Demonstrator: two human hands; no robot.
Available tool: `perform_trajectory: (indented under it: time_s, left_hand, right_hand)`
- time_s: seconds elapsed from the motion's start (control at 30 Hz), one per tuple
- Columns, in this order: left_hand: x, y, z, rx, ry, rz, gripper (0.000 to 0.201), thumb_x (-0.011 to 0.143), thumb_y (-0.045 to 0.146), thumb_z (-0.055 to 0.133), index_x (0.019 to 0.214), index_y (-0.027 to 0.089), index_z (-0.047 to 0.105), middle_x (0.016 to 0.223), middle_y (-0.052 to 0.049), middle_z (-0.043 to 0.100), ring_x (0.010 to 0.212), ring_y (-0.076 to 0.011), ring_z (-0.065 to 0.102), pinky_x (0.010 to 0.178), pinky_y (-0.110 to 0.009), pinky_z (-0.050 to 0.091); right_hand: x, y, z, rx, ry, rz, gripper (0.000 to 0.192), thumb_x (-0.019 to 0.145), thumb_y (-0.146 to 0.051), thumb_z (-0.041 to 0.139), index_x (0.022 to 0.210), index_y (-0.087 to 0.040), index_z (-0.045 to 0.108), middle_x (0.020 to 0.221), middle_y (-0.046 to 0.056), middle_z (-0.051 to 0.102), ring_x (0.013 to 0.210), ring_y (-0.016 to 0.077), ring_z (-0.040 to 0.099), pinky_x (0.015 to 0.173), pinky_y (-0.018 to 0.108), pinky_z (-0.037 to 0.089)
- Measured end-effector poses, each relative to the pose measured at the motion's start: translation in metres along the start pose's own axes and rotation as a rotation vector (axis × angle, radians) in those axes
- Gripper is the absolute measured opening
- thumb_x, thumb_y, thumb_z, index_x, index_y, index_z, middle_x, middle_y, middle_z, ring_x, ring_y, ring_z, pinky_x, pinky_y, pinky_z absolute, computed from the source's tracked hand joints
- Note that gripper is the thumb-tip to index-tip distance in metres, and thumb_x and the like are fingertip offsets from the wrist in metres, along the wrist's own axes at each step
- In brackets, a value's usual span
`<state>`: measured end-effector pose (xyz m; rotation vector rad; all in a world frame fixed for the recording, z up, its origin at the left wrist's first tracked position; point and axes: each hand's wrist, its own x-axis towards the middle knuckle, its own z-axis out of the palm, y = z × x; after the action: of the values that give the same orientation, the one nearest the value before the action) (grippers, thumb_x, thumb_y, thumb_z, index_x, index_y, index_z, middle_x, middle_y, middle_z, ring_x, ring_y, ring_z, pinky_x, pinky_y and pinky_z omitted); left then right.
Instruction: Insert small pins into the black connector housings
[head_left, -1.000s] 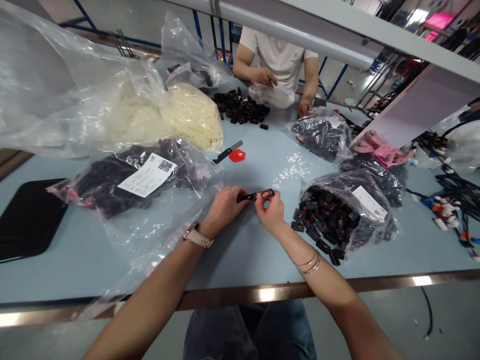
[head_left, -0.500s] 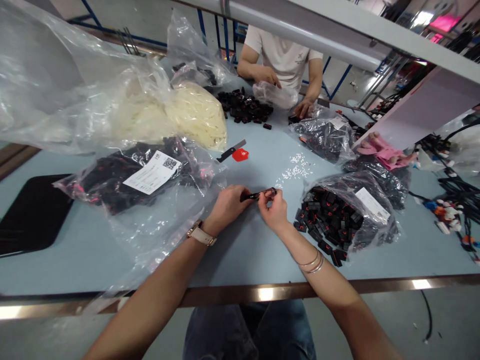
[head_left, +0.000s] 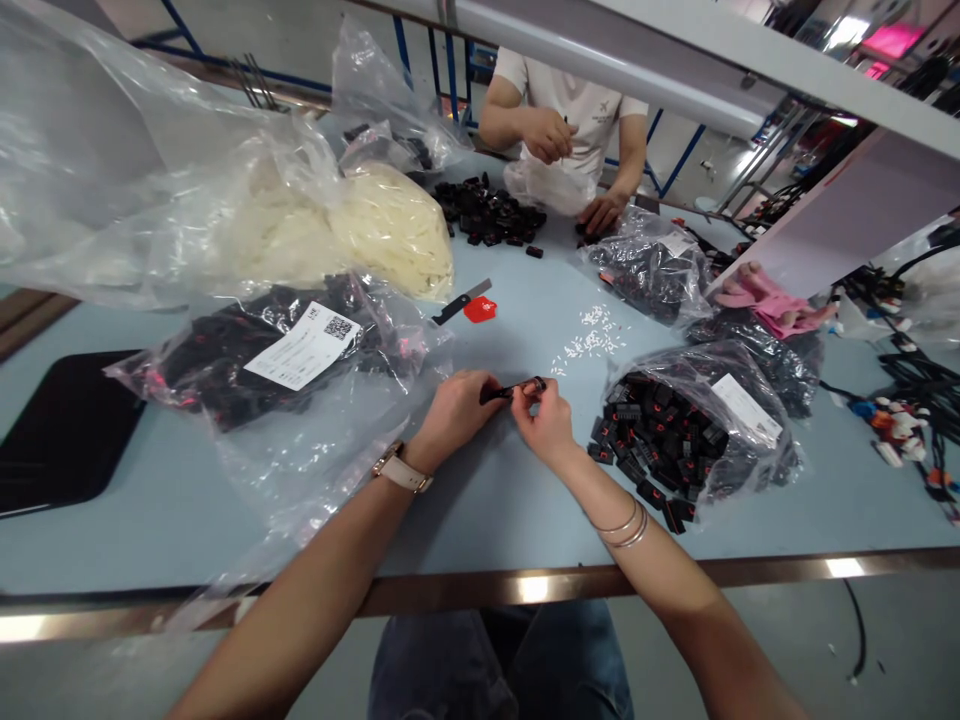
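Over the middle of the table, my left hand (head_left: pixel 461 408) is closed on a small black piece (head_left: pixel 491 395) that resembles the connector housings on the table. Close beside it, my right hand (head_left: pixel 546 425) pinches a slim dark tool (head_left: pixel 537 384) with a curved end; its exact kind is too small to make out. The tool reaches across to the black piece. Just beyond my hands lie scattered tiny white pieces (head_left: pixel 589 340). To the right, black connector housings (head_left: pixel 660 430) with orange-red parts spill from a clear plastic bag (head_left: pixel 776 465).
A dark blade (head_left: pixel 474 293) and a red piece (head_left: pixel 480 310) lie ahead. Left are a labelled bag (head_left: pixel 300 345), a large bag of cream-coloured parts (head_left: pixel 390 230) and a black tray (head_left: pixel 67 430). Across the table, a co-worker's hands (head_left: pixel 551 135) are near a black heap (head_left: pixel 487 212).
My right hand and the dark tool have shifted slightly left, toward my left hand. Across the table, one of the co-worker's hands has risen from the plastic bag.
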<state>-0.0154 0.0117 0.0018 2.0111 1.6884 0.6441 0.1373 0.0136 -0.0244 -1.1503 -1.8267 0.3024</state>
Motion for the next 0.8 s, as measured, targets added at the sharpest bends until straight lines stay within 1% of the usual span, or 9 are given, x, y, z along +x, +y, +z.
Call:
perform_trajectory:
  time_s: [0.1,0.23,0.37,0.47,0.63,0.73,0.8]
  left_hand:
    - [-0.0003,-0.0019,0.0016,-0.005,0.014,0.009,0.008,0.079,0.023,0.059,0.082,0.016,0.061,0.083,-0.007,0.067,0.083,-0.0213,0.059,0.075,-0.032,0.045]
    - [-0.0002,-0.0049,0.0042,0.0,0.027,0.013,0.008,0.078,0.026,0.06,0.08,0.019,0.061,0.082,-0.005,0.067,0.082,-0.0208,0.06,0.075,-0.031,0.045]
    - [0.0005,-0.0047,0.0049,-0.006,0.028,0.01,0.006,0.077,0.025,0.06,0.08,0.02,0.061,0.082,-0.005,0.067,0.083,-0.0209,0.06,0.075,-0.031,0.045]
    - [0.0005,-0.002,0.0024,-0.013,0.018,0.003,0.006,0.077,0.025,0.06,0.08,0.019,0.061,0.083,-0.005,0.067,0.083,-0.0214,0.06,0.075,-0.032,0.045]
    - [-0.0006,0.0013,-0.0006,-0.013,0.008,0.013,0.007,0.079,0.024,0.057,0.08,0.017,0.06,0.083,-0.007,0.067,0.082,-0.0214,0.059,0.074,-0.032,0.045]
    - [-0.0019,0.0008,0.002,0.015,0.023,0.034,0.011,0.078,0.025,0.057,0.085,0.017,0.06,0.082,-0.006,0.066,0.08,-0.0209,0.06,0.073,-0.031,0.046]
    - [-0.0033,0.0011,0.0027,0.05,0.05,0.06,0.019,0.078,0.024,0.056,0.094,0.016,0.06,0.083,-0.007,0.065,0.08,-0.0209,0.06,0.073,-0.031,0.046]
  right_hand:
    - [0.0006,-0.0008,0.0,-0.005,-0.021,0.005,0.016,0.088,-0.037,0.045,0.083,-0.022,0.045,0.064,0.0,0.063,0.053,0.0127,0.063,0.053,0.022,0.049]
    - [0.0001,-0.0002,-0.0012,0.019,0.032,0.004,0.013,0.087,-0.034,0.046,0.085,-0.021,0.045,0.065,0.0,0.064,0.054,0.0133,0.063,0.054,0.023,0.049]
    - [0.001,0.0001,-0.0023,0.007,0.018,0.004,0.014,0.087,-0.035,0.047,0.083,-0.022,0.045,0.064,0.0,0.063,0.054,0.0128,0.063,0.053,0.023,0.049]
    - [0.0012,-0.0008,-0.0017,0.001,0.037,0.011,0.016,0.088,-0.038,0.045,0.082,-0.022,0.044,0.064,-0.001,0.063,0.053,0.0125,0.063,0.053,0.022,0.049]
    - [0.0008,-0.0018,-0.0009,0.029,-0.015,0.002,0.015,0.087,-0.037,0.047,0.083,-0.022,0.044,0.063,-0.001,0.062,0.053,0.0131,0.062,0.052,0.023,0.048]
    - [0.0,-0.0008,-0.0023,0.1,0.033,0.063,0.016,0.087,-0.037,0.048,0.085,-0.022,0.042,0.066,0.0,0.063,0.055,0.0129,0.064,0.054,0.023,0.05]
    - [-0.0006,0.0002,-0.0036,0.151,0.088,0.125,0.017,0.088,-0.038,0.048,0.086,-0.022,0.041,0.07,0.002,0.065,0.057,0.0129,0.065,0.055,0.023,0.051]
